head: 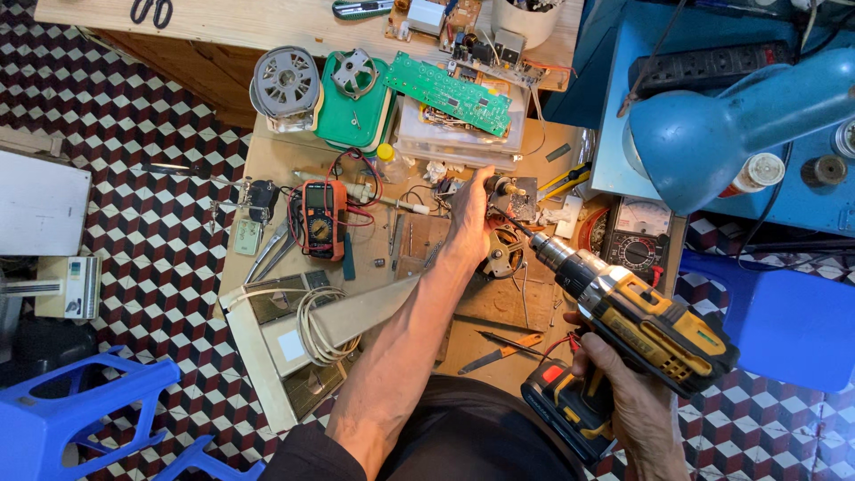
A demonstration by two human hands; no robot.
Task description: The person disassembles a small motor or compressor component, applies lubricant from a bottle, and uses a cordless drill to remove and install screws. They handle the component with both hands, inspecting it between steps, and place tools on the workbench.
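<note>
Drill: yellow-and-black cordless drill (646, 325) with a red-and-black battery base, held low at right, its chuck and bit angled up-left toward the middle of the table (267, 165).
Right hand: right hand (623, 392) wrapped shut around the drill's grip, above the battery.
Left hand: left hand (469, 218) stretched forward over the table, fingers curled on a small metal part (501, 187) at the bit's tip; whether it pinches the part or only steadies it is hard to tell from this angle.
Beneath the bit: round motor core (504, 252) with copper windings lies just beside the left hand, on a worn wooden board.
Left of the hand: orange-cased multimeter (321, 219) with red and black leads, pliers and tweezers close by.
Right of the drill: analogue meter (638, 233) with a white dial, partly behind the drill's nose.
Far side: green circuit board (448, 91) rests on a clear plastic box; a green tray (349, 111) and a grey round motor housing (285, 82) sit to its left.
Near edge: coiled white cable (313, 322) lies on a cream appliance casing.
Overhead: blue desk lamp (712, 134) hangs over the right end, above a blue shelf with a black power strip.
Floor: patterned red, black and white tiles, with blue plastic stools (71, 410) at either side.
</note>
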